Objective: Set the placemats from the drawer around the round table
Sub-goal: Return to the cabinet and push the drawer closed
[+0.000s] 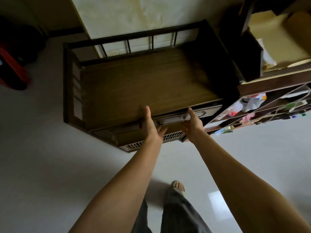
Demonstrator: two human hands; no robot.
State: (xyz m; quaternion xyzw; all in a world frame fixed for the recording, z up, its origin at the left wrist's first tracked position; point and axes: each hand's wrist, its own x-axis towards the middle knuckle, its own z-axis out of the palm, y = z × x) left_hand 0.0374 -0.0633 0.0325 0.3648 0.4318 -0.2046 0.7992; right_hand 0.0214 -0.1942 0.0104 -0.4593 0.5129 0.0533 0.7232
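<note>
A dark wooden cabinet [151, 78] with a low railing stands against the wall. Its right drawer [210, 110] has a metal bar handle [175, 118] on the front. My left hand [150, 126] is at the left end of that handle, thumb up against the cabinet's top edge and fingers stretched out below the drawer front. At the middle of the handle is my right hand [193, 122], thumb raised and fingers spread toward the left under the front. Neither hand holds anything. No placemat or round table is in view.
An open shelf unit [262, 108] crammed with bags and small items stands right of the cabinet, with cardboard boxes [276, 39] above it. A red and black object [15, 71] lies on the pale floor at the left. My sandalled foot [178, 186] is below.
</note>
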